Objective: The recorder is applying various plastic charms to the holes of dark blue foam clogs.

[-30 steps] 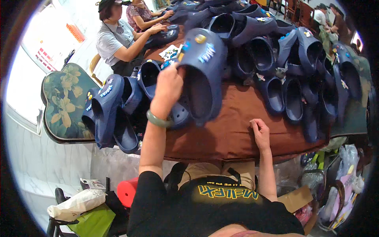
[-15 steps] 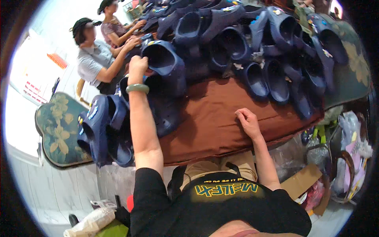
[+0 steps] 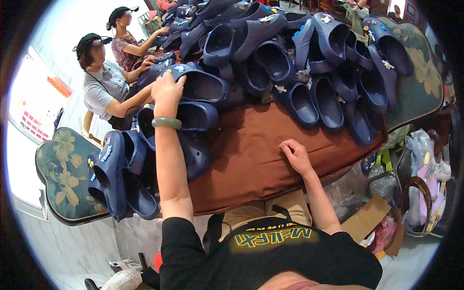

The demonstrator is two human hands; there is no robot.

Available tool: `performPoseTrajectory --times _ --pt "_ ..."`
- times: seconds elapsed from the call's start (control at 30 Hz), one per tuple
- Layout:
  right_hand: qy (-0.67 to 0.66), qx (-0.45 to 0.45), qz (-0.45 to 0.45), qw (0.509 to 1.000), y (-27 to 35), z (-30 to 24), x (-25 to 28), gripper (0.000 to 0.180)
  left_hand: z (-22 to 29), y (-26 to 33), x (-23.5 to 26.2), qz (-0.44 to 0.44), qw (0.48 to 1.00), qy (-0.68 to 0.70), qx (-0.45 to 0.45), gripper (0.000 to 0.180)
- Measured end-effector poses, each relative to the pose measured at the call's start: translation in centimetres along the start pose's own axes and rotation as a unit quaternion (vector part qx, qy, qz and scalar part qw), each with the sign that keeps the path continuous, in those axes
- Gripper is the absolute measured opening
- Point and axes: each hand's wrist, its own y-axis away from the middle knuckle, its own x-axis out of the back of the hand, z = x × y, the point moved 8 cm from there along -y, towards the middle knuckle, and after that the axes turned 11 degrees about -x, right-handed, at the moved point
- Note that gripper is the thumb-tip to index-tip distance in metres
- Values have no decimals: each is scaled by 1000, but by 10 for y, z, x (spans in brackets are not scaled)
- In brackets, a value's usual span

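At the tabletop's (image 3: 251, 154) far left side, beyond its bare brown cloth: one navy clog (image 3: 205, 87), lying with its opening toward the wearer, charms on its toe.

Left hand (image 3: 166, 89): one, at that toe, thumb and fingers apart; whether they touch cannot be told. Right hand (image 3: 296, 155): one, loosely curled over the cloth; whether anything is inside cannot be told.

Handling, as judged: light, springy foam, smooth, not fragile; charms the delicate part. Best hold: heel rim or bare side wall.

Bangle (image 3: 166, 123), green: one, left wrist. Near-right clogs (image 3: 331, 106) bordering the cloth: three. Left-end clogs (image 3: 110, 169): at least four. Heaped clogs (image 3: 275, 63): over a dozen, overlapping, exact count impossible. Floral end panels (image 3: 67, 186): two.
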Motion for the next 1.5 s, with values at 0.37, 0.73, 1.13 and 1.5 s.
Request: performPoseTrajectory --times 0.37,0.73,1.13,1.5 --pt "-26 -17 -4 999 -3 6 0 14 122 -67 -62 -42 974 91 -203 52" --pt "-33 -19 -8 999 0 10 -1 15 119 11 32 129 958 194 -168 20" --pt "-514 -166 8 842 -17 51 20 77 141 276 61 -39 864 435 -253 33" --pt "-161 -93 -77 980 -4 22 3 28 92 292 33 -144 859 487 -61 18"
